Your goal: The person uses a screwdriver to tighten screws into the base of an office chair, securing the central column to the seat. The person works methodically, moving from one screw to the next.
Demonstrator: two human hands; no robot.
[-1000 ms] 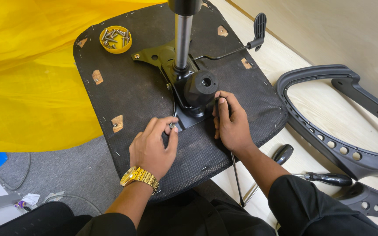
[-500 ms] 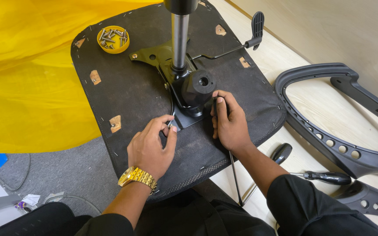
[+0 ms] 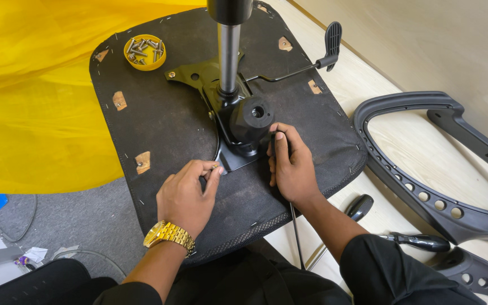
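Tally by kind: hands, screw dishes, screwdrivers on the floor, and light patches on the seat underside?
Hands: 2, left hand and right hand
Screw dish: 1
Screwdrivers: 2, one and another
Patches on the seat: 6, for example
Total: 11

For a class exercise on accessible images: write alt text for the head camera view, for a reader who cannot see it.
A left hand pinches a small screw at the metal plate on an upturned chair seat, while the right hand holds a thin black tool there. A yellow dish of screws sits on the seat.
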